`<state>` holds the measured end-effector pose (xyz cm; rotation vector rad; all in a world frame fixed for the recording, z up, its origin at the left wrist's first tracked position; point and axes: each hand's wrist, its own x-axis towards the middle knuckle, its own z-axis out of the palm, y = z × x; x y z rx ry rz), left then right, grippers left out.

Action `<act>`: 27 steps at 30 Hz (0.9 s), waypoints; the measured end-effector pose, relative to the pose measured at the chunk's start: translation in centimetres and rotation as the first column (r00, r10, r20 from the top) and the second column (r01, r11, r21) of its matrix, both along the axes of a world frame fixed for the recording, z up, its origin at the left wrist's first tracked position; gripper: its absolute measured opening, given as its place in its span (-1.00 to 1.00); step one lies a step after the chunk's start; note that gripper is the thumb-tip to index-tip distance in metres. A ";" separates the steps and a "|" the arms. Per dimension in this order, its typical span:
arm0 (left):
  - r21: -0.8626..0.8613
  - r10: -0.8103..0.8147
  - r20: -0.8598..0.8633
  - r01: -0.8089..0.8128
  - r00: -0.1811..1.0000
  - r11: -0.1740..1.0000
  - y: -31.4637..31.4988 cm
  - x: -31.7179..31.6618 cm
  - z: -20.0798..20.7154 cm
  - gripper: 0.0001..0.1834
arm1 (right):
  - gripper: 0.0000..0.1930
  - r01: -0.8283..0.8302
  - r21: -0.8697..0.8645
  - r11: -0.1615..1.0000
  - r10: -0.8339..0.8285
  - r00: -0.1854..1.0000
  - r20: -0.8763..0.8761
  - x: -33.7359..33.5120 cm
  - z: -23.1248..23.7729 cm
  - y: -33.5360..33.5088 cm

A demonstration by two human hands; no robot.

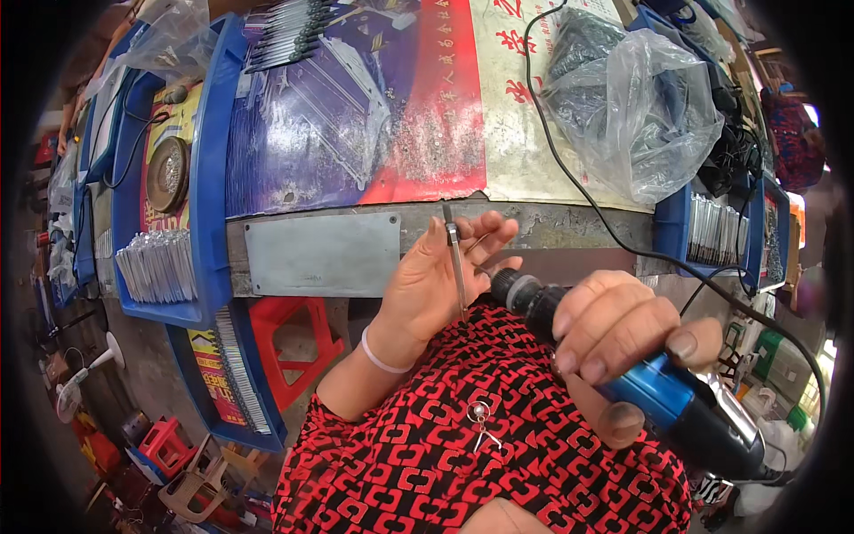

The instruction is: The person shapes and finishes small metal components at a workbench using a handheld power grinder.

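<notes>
My left hand (416, 287) is raised at the table's front edge, palm turned up. Its thumb and fingers pinch a slim metal rod (458, 274) with a dark collar and a dark upper tip; the rod stands nearly upright. My right hand (627, 325) wraps around a blue and black corded electric screwdriver (658, 392). The black nose of the screwdriver points up and left toward the fingers of my left hand, close to them and a little apart from the rod. Whether a bit sits in the nose is hidden.
Blue trays (206, 178) at the left hold bundled metal rods (158, 267). Dark-handled rods (289, 34) lie at the table's far side. A clear plastic bag (654, 116) rests at the right. The black cord (592, 203) crosses the tabletop. A red stool (298, 347) stands below.
</notes>
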<state>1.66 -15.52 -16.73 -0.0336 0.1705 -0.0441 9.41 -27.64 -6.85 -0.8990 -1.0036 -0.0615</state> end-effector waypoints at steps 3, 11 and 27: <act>0.001 0.003 0.016 -0.003 1.000 1.000 -0.2 0.0 0.3 -0.66 | -0.49 -0.036 0.032 0.999 0.036 0.999 0.001 0.5 -0.9 0.7; 0.051 -0.006 0.002 0.006 1.000 0.999 -0.1 -0.4 0.2 -0.70 | -0.45 -0.072 0.010 0.997 0.072 0.997 -0.040 0.6 -1.9 1.4; -0.120 0.017 -0.011 -0.018 1.000 0.993 0.4 -1.2 -2.4 -0.72 | -0.43 0.062 0.081 0.995 -0.059 0.998 -0.034 -0.5 1.6 -1.2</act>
